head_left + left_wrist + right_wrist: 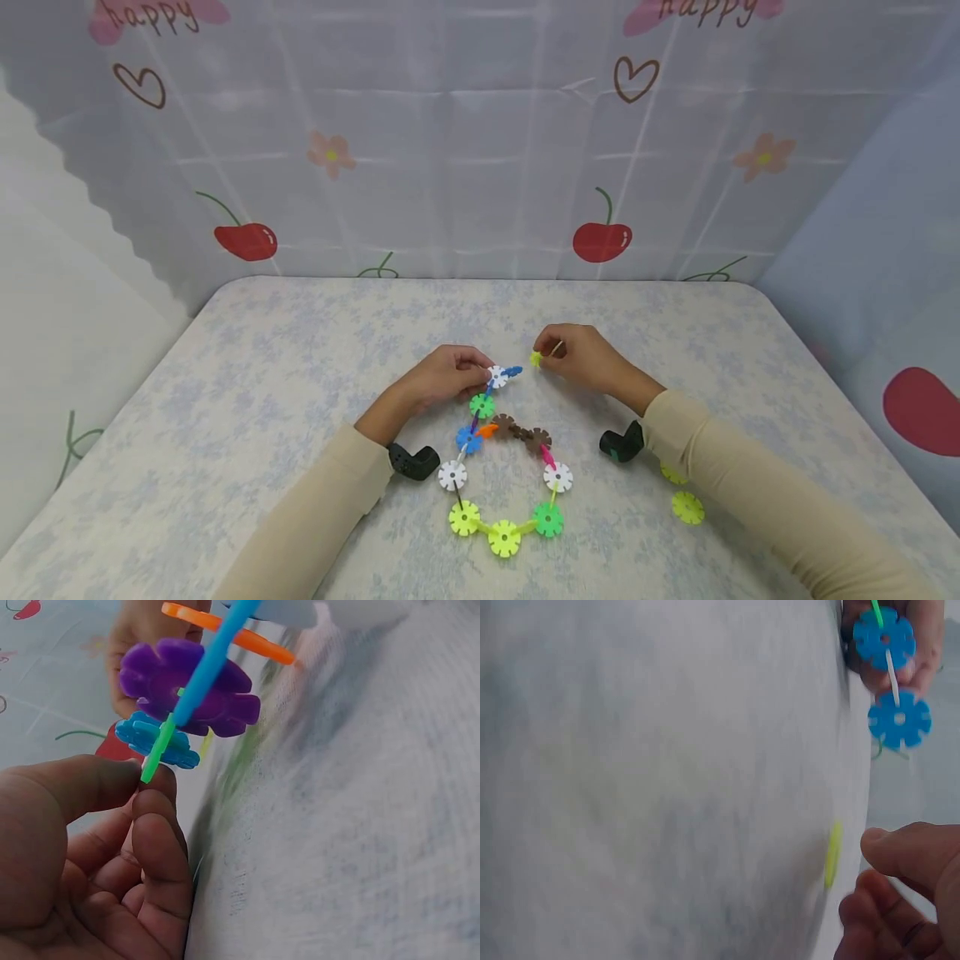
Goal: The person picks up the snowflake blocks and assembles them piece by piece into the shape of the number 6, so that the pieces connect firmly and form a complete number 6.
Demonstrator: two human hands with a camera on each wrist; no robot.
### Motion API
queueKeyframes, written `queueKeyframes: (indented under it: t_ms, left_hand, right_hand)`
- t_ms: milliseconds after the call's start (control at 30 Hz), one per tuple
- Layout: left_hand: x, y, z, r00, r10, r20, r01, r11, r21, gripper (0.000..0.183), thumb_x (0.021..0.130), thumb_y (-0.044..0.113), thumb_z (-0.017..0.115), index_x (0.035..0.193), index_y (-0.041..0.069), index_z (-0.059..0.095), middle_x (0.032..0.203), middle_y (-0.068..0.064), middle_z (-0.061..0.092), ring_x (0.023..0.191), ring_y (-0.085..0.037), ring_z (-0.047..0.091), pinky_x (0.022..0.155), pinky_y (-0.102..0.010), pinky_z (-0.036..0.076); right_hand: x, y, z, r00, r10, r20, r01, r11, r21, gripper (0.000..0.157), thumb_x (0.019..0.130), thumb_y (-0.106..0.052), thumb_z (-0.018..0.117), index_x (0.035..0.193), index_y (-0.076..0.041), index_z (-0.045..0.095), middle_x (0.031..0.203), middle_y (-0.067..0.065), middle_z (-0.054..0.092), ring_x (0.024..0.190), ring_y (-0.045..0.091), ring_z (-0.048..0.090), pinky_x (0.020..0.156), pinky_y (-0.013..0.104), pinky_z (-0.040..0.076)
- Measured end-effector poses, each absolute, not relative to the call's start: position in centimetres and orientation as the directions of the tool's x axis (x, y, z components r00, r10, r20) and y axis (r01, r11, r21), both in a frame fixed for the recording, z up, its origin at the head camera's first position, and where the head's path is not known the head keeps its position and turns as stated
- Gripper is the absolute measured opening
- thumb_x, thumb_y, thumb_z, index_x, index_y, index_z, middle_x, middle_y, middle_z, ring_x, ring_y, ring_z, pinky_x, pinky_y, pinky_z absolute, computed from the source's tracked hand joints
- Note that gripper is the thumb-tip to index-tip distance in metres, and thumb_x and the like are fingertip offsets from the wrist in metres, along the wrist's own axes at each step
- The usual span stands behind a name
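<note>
My left hand [450, 375] pinches a white notched disc [497, 377] at the top of a chain of interlocked plastic discs. A blue disc [513, 372] juts from it to the right; a green disc [482, 406] joins below. In the left wrist view, a purple disc [187, 682] and a green disc [155, 754] show close to the fingertips. The chain runs down into a closed ring, with a yellow disc [504, 539] at its bottom. My right hand [581, 357] holds a yellow disc [536, 359] at its fingertips, apart from the chain; its grip is partly hidden.
Loose yellow discs [687, 507] lie beside the right forearm, one partly covered by the sleeve. A black angular device [414, 461] sits by the left wrist and another black device [621, 442] by the right. A patterned cloth covers the table [300, 333]; a printed curtain hangs behind.
</note>
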State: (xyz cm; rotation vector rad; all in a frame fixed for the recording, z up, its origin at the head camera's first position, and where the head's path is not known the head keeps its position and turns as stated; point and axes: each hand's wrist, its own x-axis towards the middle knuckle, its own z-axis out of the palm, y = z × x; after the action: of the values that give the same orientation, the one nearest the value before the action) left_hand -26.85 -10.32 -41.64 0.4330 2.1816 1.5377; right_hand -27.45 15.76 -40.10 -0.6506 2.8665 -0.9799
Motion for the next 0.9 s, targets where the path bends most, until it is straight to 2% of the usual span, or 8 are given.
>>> queueKeyframes:
  t_ms: [233, 333, 467, 600, 767, 900]
  left_hand:
    - [-26.8, -10.5, -41.6, -0.849, 0.501, -0.168, 0.013, 0.339, 0.941, 0.014, 0.101, 0.008, 0.062, 0.111, 0.002, 0.069, 0.085, -0.006, 0.068, 0.070, -0.017, 0.055, 0.066, -0.028, 0.048]
    - [-26.8, -10.4, -41.7, -0.846, 0.505, -0.168, 0.013, 0.335, 0.942, 0.013, 0.101, 0.008, 0.062, 0.111, 0.002, 0.068, 0.085, -0.006, 0.068, 0.069, -0.017, 0.055, 0.065, -0.028, 0.047]
    - [-26.9, -10.4, -41.7, -0.845, 0.509, -0.162, 0.019, 0.332, 0.943, 0.013, 0.101, 0.008, 0.062, 0.110, 0.002, 0.069, 0.084, -0.006, 0.067, 0.068, -0.017, 0.054, 0.065, -0.028, 0.047]
    - [-26.8, -10.4, -41.8, -0.848, 0.506, -0.159, 0.022, 0.335, 0.942, 0.013, 0.101, 0.008, 0.062, 0.110, 0.002, 0.069, 0.083, -0.005, 0.067, 0.068, -0.016, 0.054, 0.064, -0.028, 0.046]
    - [-26.7, -10.4, -41.7, -0.847, 0.510, -0.151, 0.032, 0.332, 0.943, 0.014, 0.101, 0.008, 0.061, 0.111, 0.001, 0.068, 0.081, -0.005, 0.066, 0.067, -0.016, 0.053, 0.064, -0.028, 0.046]
    - [-26.6, -10.4, -41.6, -0.843, 0.520, -0.141, 0.042, 0.324, 0.945, 0.015, 0.102, 0.008, 0.061, 0.112, 0.000, 0.068, 0.079, -0.005, 0.065, 0.067, -0.016, 0.053, 0.065, -0.028, 0.046]
  right_hand:
    - [-28.5, 17.2, -40.4, -0.914, -0.405, 0.028, -0.367, 0.796, -0.482, 0.034, 0.093, -0.014, 0.074, 0.126, -0.007, 0.070, 0.103, 0.010, 0.061, 0.090, 0.025, 0.058, 0.081, 0.043, 0.050]
    - [-28.7, 17.2, -40.5, -0.904, -0.428, 0.004, -0.379, 0.794, -0.475, 0.036, 0.094, -0.017, 0.074, 0.128, -0.008, 0.070, 0.102, 0.009, 0.059, 0.088, 0.023, 0.056, 0.078, 0.041, 0.049]
    - [-28.8, 17.1, -40.4, -0.896, -0.445, 0.003, -0.387, 0.777, -0.496, 0.026, 0.092, -0.012, 0.075, 0.117, -0.009, 0.074, 0.100, 0.007, 0.059, 0.088, 0.024, 0.056, 0.078, 0.041, 0.049]
    - [-28.6, 17.1, -40.2, -0.900, -0.434, -0.031, -0.348, 0.761, -0.548, 0.019, 0.089, -0.008, 0.077, 0.107, -0.010, 0.070, 0.098, 0.006, 0.061, 0.091, 0.024, 0.056, 0.080, 0.041, 0.049]
    - [-28.3, 17.2, -40.1, -0.912, -0.405, -0.061, -0.281, 0.727, -0.627, 0.011, 0.093, -0.007, 0.073, 0.095, -0.011, 0.063, 0.090, 0.004, 0.063, 0.081, 0.022, 0.056, 0.071, 0.036, 0.049]
    - [-28.1, 17.2, -40.1, -0.920, -0.377, -0.106, -0.186, 0.660, -0.728, 0.009, 0.096, -0.006, 0.070, 0.093, -0.007, 0.061, 0.087, 0.007, 0.064, 0.077, 0.021, 0.061, 0.067, 0.033, 0.053]
